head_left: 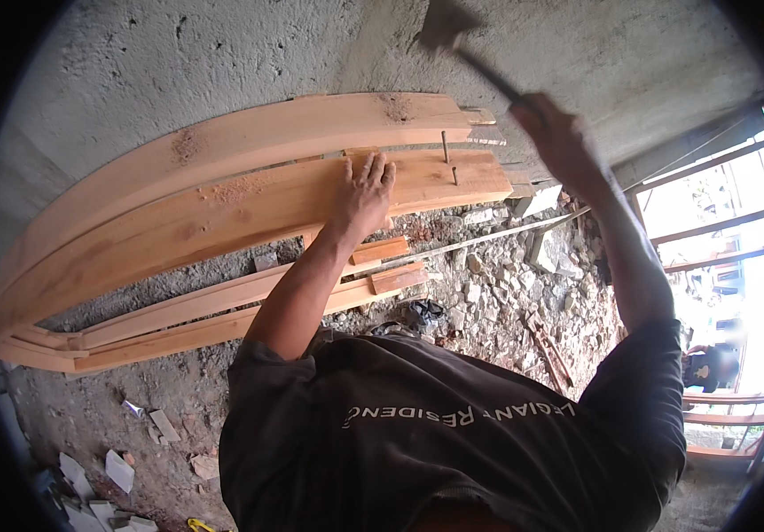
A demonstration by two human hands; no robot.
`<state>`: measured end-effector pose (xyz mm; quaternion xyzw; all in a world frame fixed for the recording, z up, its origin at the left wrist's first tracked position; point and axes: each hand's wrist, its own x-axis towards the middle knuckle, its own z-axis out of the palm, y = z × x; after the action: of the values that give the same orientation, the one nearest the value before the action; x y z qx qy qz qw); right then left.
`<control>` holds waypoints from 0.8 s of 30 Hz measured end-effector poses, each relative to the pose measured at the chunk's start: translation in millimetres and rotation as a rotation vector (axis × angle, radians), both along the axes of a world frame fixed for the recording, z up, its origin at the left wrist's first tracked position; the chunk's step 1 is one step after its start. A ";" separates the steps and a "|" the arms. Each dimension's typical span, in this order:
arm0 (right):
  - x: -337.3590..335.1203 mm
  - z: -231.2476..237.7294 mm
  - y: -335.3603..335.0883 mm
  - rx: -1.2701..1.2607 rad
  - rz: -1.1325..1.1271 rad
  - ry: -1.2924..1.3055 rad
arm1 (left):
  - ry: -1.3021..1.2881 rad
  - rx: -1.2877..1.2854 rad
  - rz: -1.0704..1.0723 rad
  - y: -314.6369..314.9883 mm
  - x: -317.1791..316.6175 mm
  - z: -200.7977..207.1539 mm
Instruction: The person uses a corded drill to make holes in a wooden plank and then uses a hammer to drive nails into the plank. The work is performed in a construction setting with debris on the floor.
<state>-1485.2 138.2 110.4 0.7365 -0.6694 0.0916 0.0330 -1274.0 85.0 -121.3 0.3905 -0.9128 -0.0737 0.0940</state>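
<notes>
My left hand (367, 193) lies flat on a thick wooden beam (266, 197), fingers stretched over its top face. Raised above and to the right of that beam, my right hand (559, 142) is closed round the handle of a hammer (446, 25). The hammer's broad dark head is smeared by motion, so its exact shape is unclear. Two metal nails stick up near the beam's right end: a taller nail (445, 147) and a shorter nail (454, 176). Sawdust is scattered on the wood to the left of my hand.
A second beam (311, 115) runs along the far side, by the concrete wall (249, 53). Closer to me lies a narrower timber frame (195, 312). Broken stone rubble (506, 275) covers the ground. At right is a bright barred opening (719, 239), with a person beyond it.
</notes>
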 end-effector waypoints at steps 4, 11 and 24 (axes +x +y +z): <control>12.3 18.3 -2.1 -0.357 0.079 -0.510 | -0.008 -0.088 0.019 -2.6 -6.4 -16.8; 4.3 4.4 5.5 0.486 -0.195 0.341 | 0.007 -0.055 0.001 0.6 -7.5 -20.0; -45.3 -15.7 1.5 0.423 -0.157 0.346 | 0.024 -0.075 0.015 -11.8 -12.3 -10.2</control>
<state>-1530.5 139.7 94.6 0.6777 -0.7130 -0.1800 -0.0010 -1286.3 73.2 -131.6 0.3926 -0.9108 -0.0435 0.1199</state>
